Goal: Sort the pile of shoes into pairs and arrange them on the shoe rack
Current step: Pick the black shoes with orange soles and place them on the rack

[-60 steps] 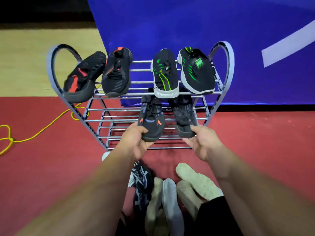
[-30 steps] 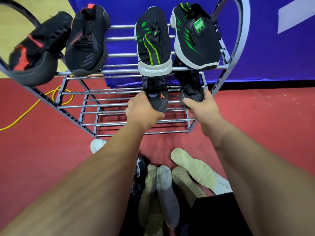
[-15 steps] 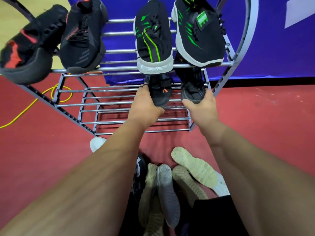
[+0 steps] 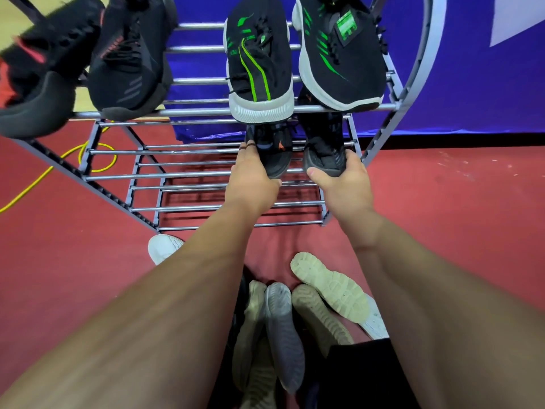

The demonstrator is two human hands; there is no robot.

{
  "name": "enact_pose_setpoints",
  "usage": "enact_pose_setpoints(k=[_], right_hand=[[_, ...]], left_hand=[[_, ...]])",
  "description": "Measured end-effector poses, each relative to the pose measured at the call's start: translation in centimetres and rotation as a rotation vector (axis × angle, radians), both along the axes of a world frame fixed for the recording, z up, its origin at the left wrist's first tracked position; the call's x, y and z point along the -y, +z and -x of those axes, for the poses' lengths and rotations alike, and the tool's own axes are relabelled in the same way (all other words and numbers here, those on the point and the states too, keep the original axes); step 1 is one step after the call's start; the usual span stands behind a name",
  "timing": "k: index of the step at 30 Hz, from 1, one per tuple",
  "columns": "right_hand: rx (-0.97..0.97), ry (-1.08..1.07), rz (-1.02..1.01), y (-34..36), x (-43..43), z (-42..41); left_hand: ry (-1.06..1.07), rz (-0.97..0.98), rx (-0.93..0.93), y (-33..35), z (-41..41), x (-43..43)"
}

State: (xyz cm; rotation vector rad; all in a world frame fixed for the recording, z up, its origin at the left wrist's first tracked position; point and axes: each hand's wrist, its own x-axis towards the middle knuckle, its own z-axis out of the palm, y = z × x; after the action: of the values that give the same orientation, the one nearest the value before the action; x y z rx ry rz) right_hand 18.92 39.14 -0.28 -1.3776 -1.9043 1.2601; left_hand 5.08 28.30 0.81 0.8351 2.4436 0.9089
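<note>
Metal shoe rack [image 4: 191, 112] holds two pairs [image 4: 259, 69] on top; left hand [image 4: 250, 181] and right hand [image 4: 345, 184], fingers curled round a dark pair [image 4: 274, 156], have pushed it deeper beneath them.

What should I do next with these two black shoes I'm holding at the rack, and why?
Probably settle both on the middle shelf and let go. Your left hand grips the shoe with the orange mark, your right hand its partner, side by side under the green pair; more shoes wait on the floor.
</note>
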Motion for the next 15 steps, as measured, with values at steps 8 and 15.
enact_pose_setpoints(k=[8,15], right_hand=[[0.126,0.104,-0.020,0.7,0.0,-0.9],[0.359,0.241,-0.083,4.0,1.7,-3.6]], left_hand=[[-0.002,0.004,0.034,1.7,-0.3,0.9],[-0.167,0.114,-0.128,4.4,-0.9,5.3]])
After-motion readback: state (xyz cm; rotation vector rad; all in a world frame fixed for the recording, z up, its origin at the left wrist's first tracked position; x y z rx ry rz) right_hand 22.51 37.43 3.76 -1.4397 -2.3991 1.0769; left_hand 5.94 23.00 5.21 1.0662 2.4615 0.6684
